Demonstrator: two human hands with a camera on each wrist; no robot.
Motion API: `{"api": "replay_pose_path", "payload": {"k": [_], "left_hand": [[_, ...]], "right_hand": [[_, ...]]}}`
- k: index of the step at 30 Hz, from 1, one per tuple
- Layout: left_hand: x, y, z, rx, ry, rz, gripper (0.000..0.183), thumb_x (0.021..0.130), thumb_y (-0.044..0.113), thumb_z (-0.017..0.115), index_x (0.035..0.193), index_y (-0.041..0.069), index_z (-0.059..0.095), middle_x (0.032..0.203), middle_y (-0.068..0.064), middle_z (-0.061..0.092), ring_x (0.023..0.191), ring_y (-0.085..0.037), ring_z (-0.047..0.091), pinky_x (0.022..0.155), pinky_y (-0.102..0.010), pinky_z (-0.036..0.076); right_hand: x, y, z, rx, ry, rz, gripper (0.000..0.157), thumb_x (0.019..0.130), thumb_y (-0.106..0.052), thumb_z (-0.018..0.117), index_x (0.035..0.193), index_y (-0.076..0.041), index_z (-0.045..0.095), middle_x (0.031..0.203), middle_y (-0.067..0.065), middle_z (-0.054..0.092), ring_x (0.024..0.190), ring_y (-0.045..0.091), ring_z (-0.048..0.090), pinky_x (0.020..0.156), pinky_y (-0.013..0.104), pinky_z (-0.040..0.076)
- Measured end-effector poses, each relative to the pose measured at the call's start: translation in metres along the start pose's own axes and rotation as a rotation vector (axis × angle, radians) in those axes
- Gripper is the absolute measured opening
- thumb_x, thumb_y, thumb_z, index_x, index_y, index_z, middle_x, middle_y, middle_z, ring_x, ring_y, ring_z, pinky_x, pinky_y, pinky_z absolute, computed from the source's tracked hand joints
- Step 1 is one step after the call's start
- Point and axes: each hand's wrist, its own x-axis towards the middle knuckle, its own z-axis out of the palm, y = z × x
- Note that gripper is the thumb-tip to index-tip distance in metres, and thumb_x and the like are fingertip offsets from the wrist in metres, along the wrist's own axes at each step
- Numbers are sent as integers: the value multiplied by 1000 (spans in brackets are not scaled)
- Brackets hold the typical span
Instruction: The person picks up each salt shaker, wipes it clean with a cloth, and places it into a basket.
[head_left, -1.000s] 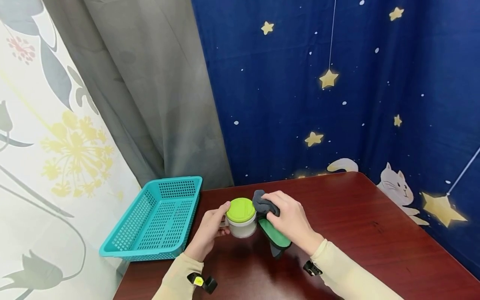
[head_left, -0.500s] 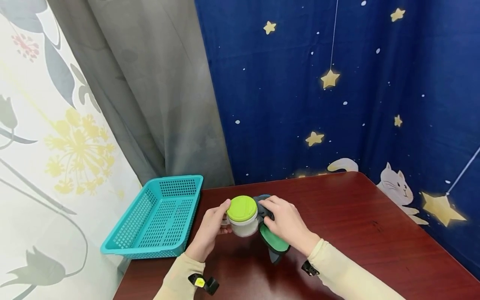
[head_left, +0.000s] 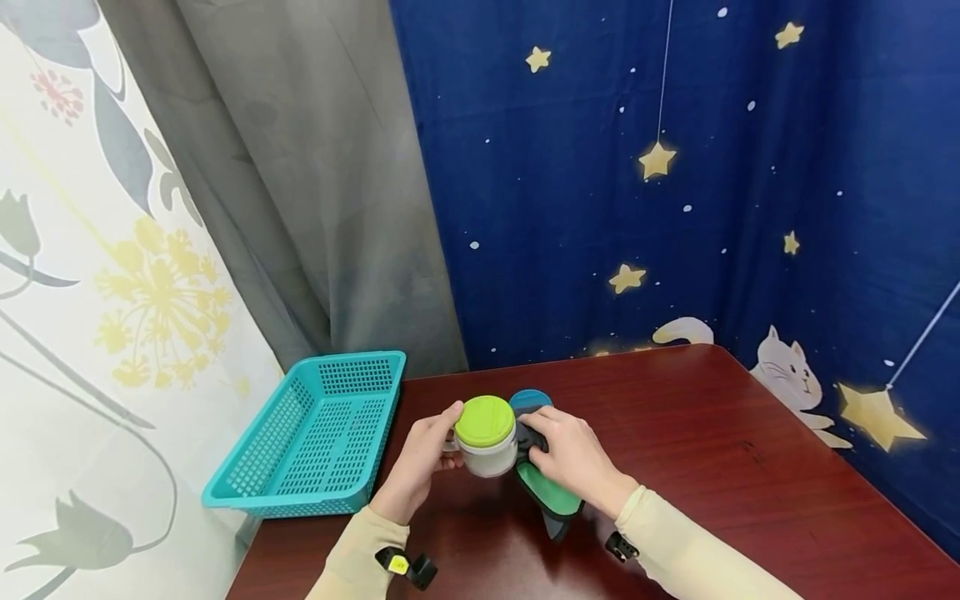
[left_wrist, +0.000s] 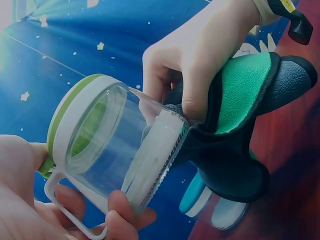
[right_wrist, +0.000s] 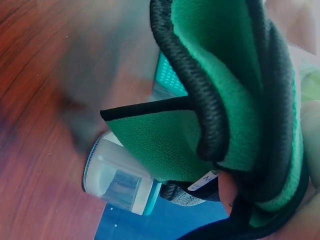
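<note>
Left of the clear, round jar with a lime-green lid (head_left: 486, 442) sits a teal, rectangular, perforated plastic basket (head_left: 281, 507). The left hand (head_left: 417, 458) is clasped round the jar from its left side, thumb at the lid's edge, and the jar appears lifted off the dark red-brown wooden surface (head_left: 675, 433). At the jar's right side, the right hand (head_left: 577, 454) pinches a soft green-and-dark-grey fabric cloth (head_left: 553, 492) against it near the base, one end hanging loose. Just behind the jar, to its right, is a clear jar with a blue lid (head_left: 531, 399).

The held jar might slip or twist if the cloth presses harder than the left hand resists; the loose cloth could also brush the blue-lidded jar and topple it.

Against one second ago, the cloth sits lower beside the held jar, uncovering the blue lid behind; the left hand's hold looks unchanged.
</note>
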Motion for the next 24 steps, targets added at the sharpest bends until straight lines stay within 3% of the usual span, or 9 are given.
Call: {"api": "replay_pose_path", "payload": {"k": [13, 20, 24], "left_hand": [[3, -13, 1, -22, 7, -32, 58, 91, 62, 63, 99, 5, 67, 85, -10, 58, 63, -23, 58, 60, -30, 49], [3, -14, 2, 9, -62, -37, 57, 92, 60, 63, 104, 5, 71, 86, -9, 60, 64, -22, 58, 61, -31, 51], [1, -11, 4, 41, -102, -36, 55, 92, 58, 64, 101, 5, 72, 84, -8, 62, 63, -21, 58, 62, -32, 52]], "right_hand": [[3, -1, -9, 109, 19, 40, 37, 84, -11, 72, 120, -23, 72, 112, -12, 65, 95, 3, 63, 79, 28, 55], [16, -4, -28, 190, 67, -3, 42, 87, -7, 72, 124, -28, 69, 119, -17, 63, 104, 4, 61, 85, 34, 55], [22, -4, -36, 206, 44, -40, 43, 88, -5, 69, 124, -30, 68, 122, -17, 61, 106, 4, 59, 85, 35, 55]]}}
